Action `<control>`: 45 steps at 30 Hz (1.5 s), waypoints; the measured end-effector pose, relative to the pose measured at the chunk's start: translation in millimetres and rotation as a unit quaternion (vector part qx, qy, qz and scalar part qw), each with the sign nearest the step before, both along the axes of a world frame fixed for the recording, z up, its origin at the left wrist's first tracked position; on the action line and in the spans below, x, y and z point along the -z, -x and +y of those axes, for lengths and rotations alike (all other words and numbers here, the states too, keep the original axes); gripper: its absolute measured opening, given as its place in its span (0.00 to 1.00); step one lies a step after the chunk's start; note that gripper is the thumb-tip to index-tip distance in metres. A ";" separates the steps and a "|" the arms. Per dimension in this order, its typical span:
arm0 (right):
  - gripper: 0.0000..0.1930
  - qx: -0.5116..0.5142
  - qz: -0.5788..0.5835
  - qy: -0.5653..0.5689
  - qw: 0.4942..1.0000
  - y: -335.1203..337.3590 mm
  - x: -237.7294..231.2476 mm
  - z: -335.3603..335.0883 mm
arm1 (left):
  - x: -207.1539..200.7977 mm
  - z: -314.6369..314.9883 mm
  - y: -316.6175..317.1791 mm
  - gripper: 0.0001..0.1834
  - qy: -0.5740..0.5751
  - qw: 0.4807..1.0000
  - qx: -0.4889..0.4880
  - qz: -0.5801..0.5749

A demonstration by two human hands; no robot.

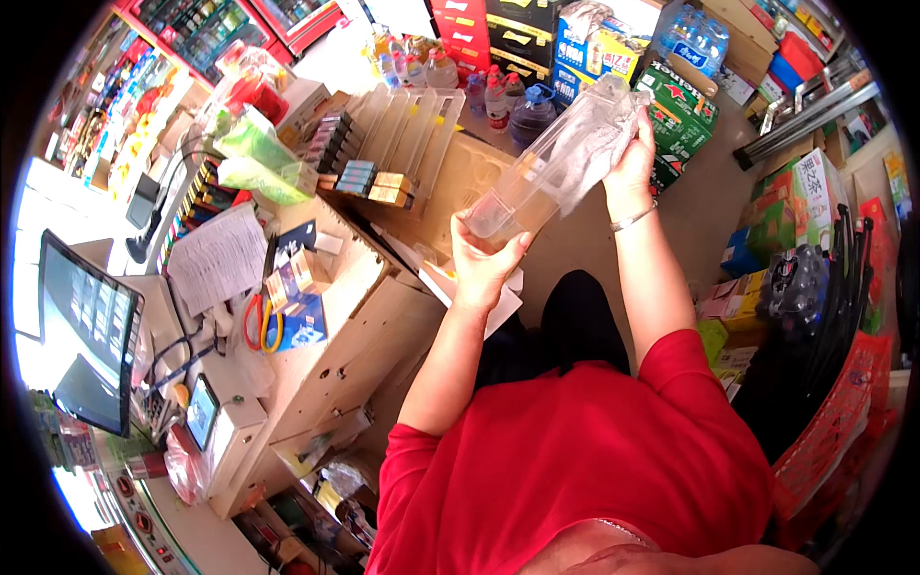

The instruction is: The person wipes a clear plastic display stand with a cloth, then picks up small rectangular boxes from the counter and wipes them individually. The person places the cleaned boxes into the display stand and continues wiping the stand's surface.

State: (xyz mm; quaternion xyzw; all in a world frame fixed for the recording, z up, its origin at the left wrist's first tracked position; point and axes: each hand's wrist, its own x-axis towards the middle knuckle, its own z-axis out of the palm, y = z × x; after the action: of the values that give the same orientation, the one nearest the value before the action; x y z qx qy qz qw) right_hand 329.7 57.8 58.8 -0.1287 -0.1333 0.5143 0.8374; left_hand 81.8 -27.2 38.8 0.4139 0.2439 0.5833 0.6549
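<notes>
A long clear plastic tray is held up slantwise in front of me, above the floor beside the counter. My left hand is closed around its near left end, thumb on one side and fingers on the other. At the far right end, my right hand is closed on a whitish-grey cloth, which lies against the tray's side. Part of the cloth is hidden behind the fingers. Left of the tray stands a clear divided rack, with small boxed packs at its near end.
The wooden counter carries scissors, a written sheet, a green plastic bag and a monitor. Large bottles and stacked drink cartons stand beyond the tray. A red plastic basket is at my right.
</notes>
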 end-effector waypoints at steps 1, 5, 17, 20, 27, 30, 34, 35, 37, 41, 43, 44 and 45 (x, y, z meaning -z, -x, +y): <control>0.24 0.010 -0.016 0.011 1.000 0.4 5.4 1.6 | -2.1 0.0 1.0 0.34 -0.015 1.000 -0.015 0.007; 0.24 0.015 -0.032 0.028 0.999 -10.6 23.1 2.5 | -3.3 -0.9 6.4 0.35 -0.053 0.995 -0.062 0.057; 0.11 -0.036 -0.408 0.063 0.910 90.6 6.3 -55.5 | 27.5 24.6 13.6 0.38 -0.074 0.917 -0.178 0.349; 0.07 -0.065 -0.657 -0.101 0.744 125.5 19.4 -67.1 | 42.4 31.8 14.5 0.36 -0.067 0.946 -0.165 0.271; 0.17 0.072 -0.871 -0.068 0.481 126.3 21.2 -41.7 | 42.6 25.6 15.7 0.33 -0.169 0.870 -0.216 0.409; 0.16 0.064 -0.853 -0.053 0.515 128.2 22.9 -39.3 | 30.8 27.9 15.4 0.33 -0.156 0.855 -0.210 0.447; 0.14 0.125 -0.791 -0.110 0.589 149.4 30.9 -63.0 | 43.4 28.7 24.6 0.33 -0.130 0.904 -0.200 0.354; 0.14 0.116 -0.803 -0.089 0.578 143.6 35.7 -60.7 | 41.7 24.4 24.8 0.34 -0.096 0.925 -0.169 0.327; 0.15 0.096 -0.821 -0.048 0.560 127.9 40.9 -49.9 | 41.3 22.1 24.3 0.36 -0.049 0.929 -0.163 0.328; 0.23 0.115 -0.864 0.119 0.476 88.1 62.8 -10.1 | 40.7 20.2 23.8 0.36 -0.050 0.929 -0.178 0.319; 0.25 0.084 -0.871 0.143 0.462 69.4 71.4 12.0 | 40.5 21.9 23.3 0.37 -0.044 0.937 -0.168 0.304; 0.25 0.069 -0.884 0.171 0.430 67.5 68.5 17.7 | 43.9 22.8 24.8 0.37 -0.036 0.935 -0.173 0.308; 0.26 0.077 -0.886 0.193 0.414 66.2 67.3 24.5 | 47.6 23.3 26.6 0.37 -0.028 0.933 -0.178 0.312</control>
State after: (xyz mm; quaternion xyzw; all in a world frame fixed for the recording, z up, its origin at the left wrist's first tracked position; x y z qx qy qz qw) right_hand 263.5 82.3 -8.5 -0.6813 -0.6878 0.0598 0.2433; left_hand 55.2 -3.9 -8.8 0.5429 0.4893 0.5386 0.4192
